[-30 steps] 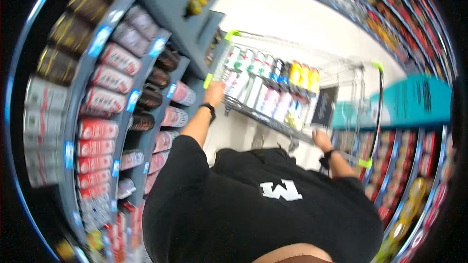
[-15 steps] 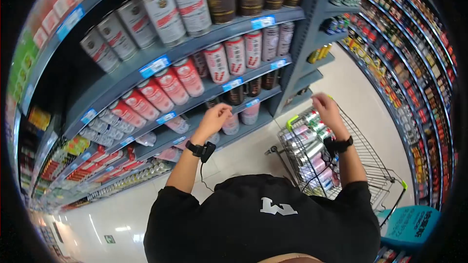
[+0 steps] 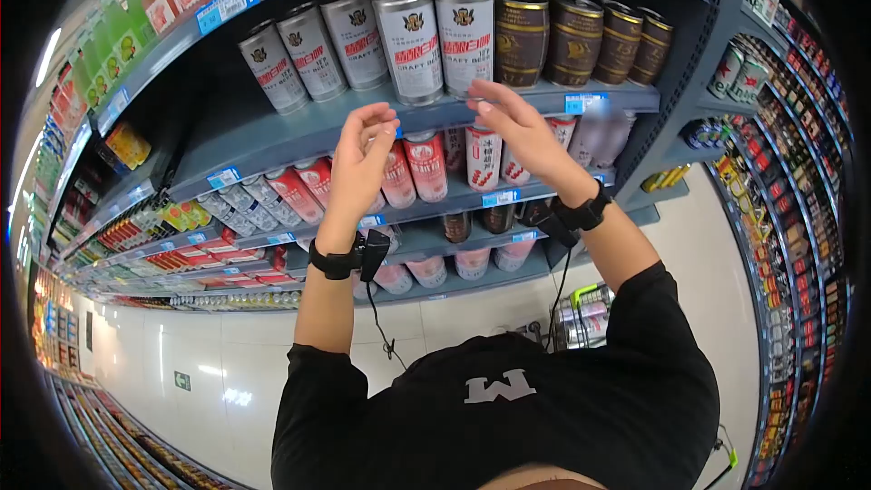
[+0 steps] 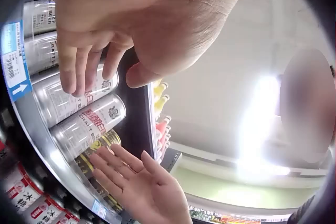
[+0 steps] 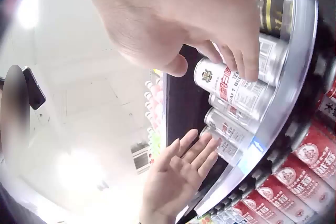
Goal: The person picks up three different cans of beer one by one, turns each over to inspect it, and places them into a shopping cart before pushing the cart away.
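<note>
Both of my hands are raised in front of a shelf of silver craft beer cans, and neither holds anything. The left hand has its fingers loosely bent in front of the shelf edge. Close to the base of the silver can at the right end of the row is my right hand, fingers extended. In the left wrist view, the fingers of the left hand overlap the silver cans. From the right wrist, the right hand similarly overlaps a silver can.
Dark brown barrel-patterned cans stand right of the silver ones. Red-and-white cans fill the shelf below. Bottles line the upper shelf. Part of the shopping cart shows by my right side, and another shelf runs along the right.
One second ago both hands held the shopping cart. They have let go, I have turned to the shelf on the left, and both hands have come up to the silver cans.
</note>
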{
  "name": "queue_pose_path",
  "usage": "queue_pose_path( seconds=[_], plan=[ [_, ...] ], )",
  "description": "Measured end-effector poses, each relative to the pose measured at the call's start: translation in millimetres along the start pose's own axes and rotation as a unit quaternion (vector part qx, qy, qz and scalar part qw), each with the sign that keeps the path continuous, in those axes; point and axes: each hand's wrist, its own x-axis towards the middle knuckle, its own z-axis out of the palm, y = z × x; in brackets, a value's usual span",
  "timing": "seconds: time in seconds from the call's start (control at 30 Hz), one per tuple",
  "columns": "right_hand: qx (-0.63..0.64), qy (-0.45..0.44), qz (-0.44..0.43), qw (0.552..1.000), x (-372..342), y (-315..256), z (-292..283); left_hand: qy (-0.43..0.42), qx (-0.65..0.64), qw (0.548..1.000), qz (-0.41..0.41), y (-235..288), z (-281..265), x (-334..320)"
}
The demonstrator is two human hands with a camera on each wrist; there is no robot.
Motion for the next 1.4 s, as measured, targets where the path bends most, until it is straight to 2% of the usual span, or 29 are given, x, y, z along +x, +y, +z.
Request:
queue_pose_path(
  seconds=[0.17, 0.3, 0.4, 0.5, 0.53, 0.57, 0.63, 0.7, 0.77, 0.9, 0.97, 1.0, 1.03, 1.1, 1.17, 1.27, 1.3, 1.37, 1.4],
  plan=[
    [-0.006, -0.033, -0.018, 0.999, 45.7, 7.9, 10.5, 0.075, 0.048, 0.996, 0.026, -12.4, 3.8, 47.3],
    [-0.050, -0.012, -0.039, 0.998, 70.9, 22.3, 25.0, 0.085, 0.063, 0.994, 0.040, -24.3, 7.2, 74.5],
    [-0.095, 0.069, -0.134, 0.984, 85.7, 41.7, 34.2, 0.079, 0.073, 0.994, 0.026, -30.3, 8.4, 97.2],
    [-0.135, 0.089, -0.098, 0.982, 96.3, 51.6, 38.9, 0.067, 0.099, 0.993, 0.025, -37.0, 13.0, 115.2],
    [-0.142, 0.103, -0.115, 0.978, 98.3, 52.9, 42.4, 0.053, 0.129, 0.990, 0.018, -39.5, 12.8, 121.4],
    [-0.146, 0.109, -0.115, 0.977, 97.1, 54.4, 43.0, 0.047, 0.126, 0.991, 0.020, -42.4, 14.3, 124.6],
    [-0.248, 0.127, -0.123, 0.953, 86.2, 33.4, 49.7, 0.016, 0.067, 0.998, -0.005, -37.4, 19.8, 128.3],
    [-0.238, 0.128, -0.136, 0.953, 90.7, 42.2, 47.9, -0.013, 0.055, 0.998, -0.025, -37.3, 22.9, 129.6],
    [-0.178, 0.117, -0.130, 0.968, 95.4, 49.5, 46.3, 0.021, 0.119, 0.993, 0.014, -45.0, 22.9, 133.8],
    [-0.172, 0.128, -0.128, 0.968, 90.2, 42.9, 50.7, 0.039, 0.141, 0.989, 0.002, -52.3, 18.2, 134.6],
    [-0.150, 0.139, -0.140, 0.969, 89.8, 42.1, 51.2, 0.044, 0.151, 0.986, 0.062, -50.8, 14.7, 127.8],
    [-0.163, 0.147, -0.195, 0.956, 91.3, 42.5, 52.1, 0.046, 0.135, 0.987, 0.076, -49.1, 14.1, 124.1],
    [-0.160, 0.144, -0.197, 0.956, 92.4, 41.7, 52.4, 0.049, 0.137, 0.986, 0.077, -47.0, 13.1, 120.8],
    [-0.249, 0.156, -0.228, 0.928, 91.1, 36.7, 54.3, 0.057, 0.121, 0.985, 0.110, -42.9, 12.9, 111.8],
    [-0.231, 0.142, -0.213, 0.939, 90.4, 32.9, 55.9, 0.064, 0.101, 0.989, 0.090, -21.7, 16.9, 97.3],
    [-0.162, 0.064, -0.258, 0.950, 91.9, 28.2, 53.1, 0.087, 0.089, 0.978, 0.167, -13.7, 15.1, 90.0],
    [-0.161, 0.061, -0.256, 0.951, 90.0, 23.1, 51.4, 0.089, 0.090, 0.978, 0.164, -9.5, 15.5, 86.7],
    [-0.147, 0.028, -0.308, 0.940, 85.2, 12.3, 50.1, 0.077, 0.039, 0.979, 0.185, -1.6, 16.9, 77.5],
    [-0.104, 0.010, -0.303, 0.947, 81.2, 7.6, 51.5, 0.083, 0.043, 0.979, 0.179, 6.9, 19.8, 70.5]
  ],
)
